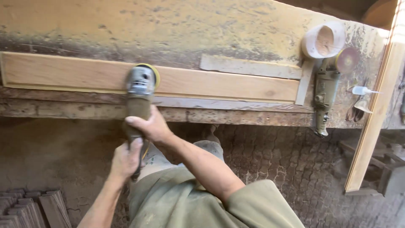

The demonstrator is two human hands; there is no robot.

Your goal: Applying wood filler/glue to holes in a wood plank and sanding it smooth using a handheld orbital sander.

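Observation:
A long pale wooden board (219, 84) lies flat along a dusty workbench (168, 25). A grey angle grinder (140, 90) with a yellow-edged disc rests on the board left of its middle. My right hand (148, 125) wraps the grinder's body from the right. Lower down, my left hand (125, 159) grips the tool's rear handle. Both arms reach up from the bottom of the view.
A second angle grinder (325, 90) lies at the bench's right end beside a white tape roll (324, 41) and a small glue bottle (362, 90). A long wooden slat (377, 105) leans at the right. Stacked wood pieces (29, 207) sit on the cracked floor.

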